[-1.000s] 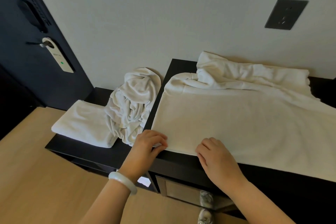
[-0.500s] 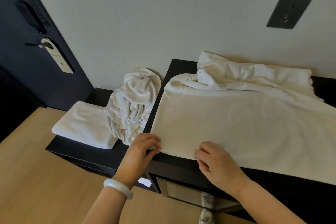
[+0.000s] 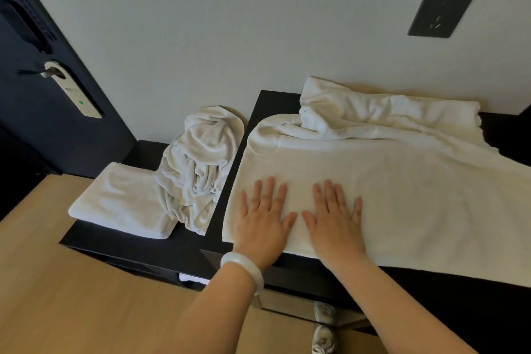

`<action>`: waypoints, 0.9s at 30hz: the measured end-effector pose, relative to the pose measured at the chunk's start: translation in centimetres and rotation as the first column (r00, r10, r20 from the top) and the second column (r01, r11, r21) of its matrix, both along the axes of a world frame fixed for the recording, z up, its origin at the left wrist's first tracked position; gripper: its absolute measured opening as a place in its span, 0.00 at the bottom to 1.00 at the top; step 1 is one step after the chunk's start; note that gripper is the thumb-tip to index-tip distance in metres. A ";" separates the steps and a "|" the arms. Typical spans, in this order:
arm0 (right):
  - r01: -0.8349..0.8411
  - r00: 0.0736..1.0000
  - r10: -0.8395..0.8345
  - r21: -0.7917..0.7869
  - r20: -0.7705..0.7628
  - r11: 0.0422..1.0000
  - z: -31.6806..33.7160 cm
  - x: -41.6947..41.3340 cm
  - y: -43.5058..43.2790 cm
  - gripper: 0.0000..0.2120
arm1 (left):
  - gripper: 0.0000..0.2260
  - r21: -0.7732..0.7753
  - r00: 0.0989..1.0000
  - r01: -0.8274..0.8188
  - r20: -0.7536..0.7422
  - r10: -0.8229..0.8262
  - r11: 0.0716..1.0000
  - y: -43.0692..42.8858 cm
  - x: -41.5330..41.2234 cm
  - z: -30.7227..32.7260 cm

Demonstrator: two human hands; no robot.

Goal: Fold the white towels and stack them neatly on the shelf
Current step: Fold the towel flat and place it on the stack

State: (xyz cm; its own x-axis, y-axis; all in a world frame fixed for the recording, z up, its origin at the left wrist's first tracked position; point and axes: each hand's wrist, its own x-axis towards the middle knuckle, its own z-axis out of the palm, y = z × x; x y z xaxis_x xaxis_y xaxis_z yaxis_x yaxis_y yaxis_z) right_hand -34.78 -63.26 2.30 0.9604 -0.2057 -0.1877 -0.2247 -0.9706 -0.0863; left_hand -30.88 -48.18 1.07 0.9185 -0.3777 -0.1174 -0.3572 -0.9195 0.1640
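A large white towel (image 3: 408, 195) lies spread over the higher black cabinet top (image 3: 273, 100), its far part bunched against the wall. My left hand (image 3: 263, 215) and my right hand (image 3: 333, 215) lie flat side by side on its near left area, fingers straight and spread, pressing the cloth. On the lower black shelf (image 3: 120, 241) to the left, a folded white towel (image 3: 120, 204) lies flat. A crumpled white towel (image 3: 198, 169) is heaped between it and the cabinet's side.
A dark door (image 3: 43, 37) with a handle and a hanging tag (image 3: 80, 98) stands at the left. A dark wall plate (image 3: 442, 11) sits on the white wall. Light wooden floor (image 3: 71, 310) lies below, and shoes (image 3: 323, 336) show near the cabinet's foot.
Both hands let go of the towel's near edge, where they pinched it, and moved forward onto the towel, now lying flat with fingers spread.
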 end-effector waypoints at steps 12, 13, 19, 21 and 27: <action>0.213 0.967 -0.226 0.118 0.115 0.970 0.3 -3.0 -12.3 0.29 | 0.30 -0.018 0.929 0.357 0.116 -0.352 0.934 -10.5 0.0 2.4; 0.172 0.979 -0.183 0.115 0.089 0.978 -0.2 -3.5 -12.6 0.31 | 0.32 0.000 0.909 0.407 0.100 -0.405 0.913 -11.9 -0.3 1.4; 0.356 0.930 -0.358 0.041 0.081 0.934 -0.2 -10.6 -21.7 0.32 | 0.27 0.003 0.923 0.368 0.118 -0.365 0.930 -12.8 -0.6 -0.8; 0.548 0.836 -0.548 0.000 0.007 0.836 0.1 -13.1 -25.4 0.30 | 0.27 -0.007 0.920 0.366 0.153 -0.361 0.931 -12.9 -0.5 -1.1; 0.384 0.923 -0.384 0.025 -0.002 0.923 0.1 -14.7 -25.5 0.30 | 0.27 -0.001 0.915 0.367 0.178 -0.361 0.930 -12.7 -0.4 -1.7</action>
State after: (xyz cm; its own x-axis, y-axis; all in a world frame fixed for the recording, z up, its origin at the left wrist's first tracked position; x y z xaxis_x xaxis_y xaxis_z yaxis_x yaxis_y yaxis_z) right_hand -49.49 -88.74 2.42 0.8092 -0.5544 -0.1945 -0.5796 -0.8075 -0.1098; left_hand -31.26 -60.87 -0.59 0.7213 -0.6910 0.0486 -0.6919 -0.7153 0.0981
